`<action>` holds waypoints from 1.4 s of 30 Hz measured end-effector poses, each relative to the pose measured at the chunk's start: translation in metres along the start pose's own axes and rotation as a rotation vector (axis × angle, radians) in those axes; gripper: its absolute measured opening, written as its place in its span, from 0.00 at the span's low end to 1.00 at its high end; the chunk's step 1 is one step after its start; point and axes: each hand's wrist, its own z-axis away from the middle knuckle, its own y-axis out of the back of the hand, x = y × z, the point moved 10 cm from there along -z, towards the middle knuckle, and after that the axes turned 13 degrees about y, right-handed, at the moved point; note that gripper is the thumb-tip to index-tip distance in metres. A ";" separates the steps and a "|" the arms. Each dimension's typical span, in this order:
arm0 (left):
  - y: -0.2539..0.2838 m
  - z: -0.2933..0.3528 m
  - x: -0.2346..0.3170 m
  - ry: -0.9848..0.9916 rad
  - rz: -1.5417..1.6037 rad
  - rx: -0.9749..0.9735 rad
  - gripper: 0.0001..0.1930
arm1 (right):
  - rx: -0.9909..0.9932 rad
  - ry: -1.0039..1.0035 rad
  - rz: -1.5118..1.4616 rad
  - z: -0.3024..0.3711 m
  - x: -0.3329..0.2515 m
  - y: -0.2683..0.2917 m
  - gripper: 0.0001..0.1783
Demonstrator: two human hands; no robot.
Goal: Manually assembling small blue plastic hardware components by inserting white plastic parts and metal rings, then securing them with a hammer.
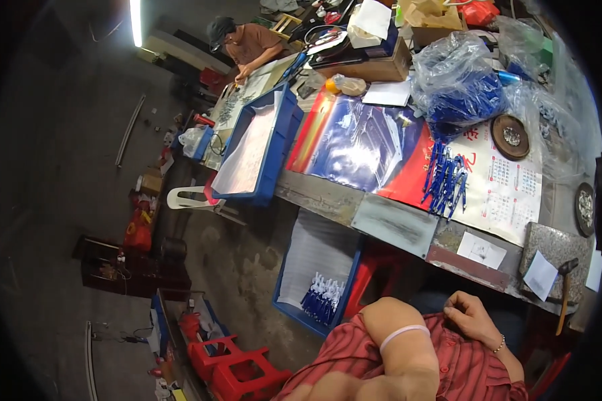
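Observation:
My left hand, with a pale bangle behind it at the wrist, is bent downward over my red striped clothing. Its fingers are hidden. At the right, my right hand wears a beaded bracelet and rests against the same striped cloth. The fingers are curled in, and whatever they hold, if anything, does not show. Ahead on the table lies a bunch of slim blue pieces, apart from both hands. Left of my hands, a low blue crate lined with white sheet holds a bundle of blue-and-white pieces.
A stone block with a hammer stands at the table's right edge. Further back are a round brown dish, plastic bags and a lined blue tray. A co-worker sits far off. Red stools stand lower left.

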 end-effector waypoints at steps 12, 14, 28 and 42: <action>0.013 -0.007 -0.019 0.149 0.047 -0.252 0.21 | 0.044 -0.005 0.032 0.006 0.015 0.009 0.05; 0.007 -0.015 -0.019 0.145 0.018 -0.305 0.20 | 0.014 0.015 0.057 0.001 0.006 0.004 0.05; 0.163 0.038 -0.111 0.920 -0.011 0.300 0.28 | 0.116 0.093 -0.002 0.008 -0.021 0.025 0.06; 0.228 0.101 -0.106 0.981 -0.315 0.504 0.24 | 0.320 0.062 -0.779 -0.026 -0.049 0.022 0.16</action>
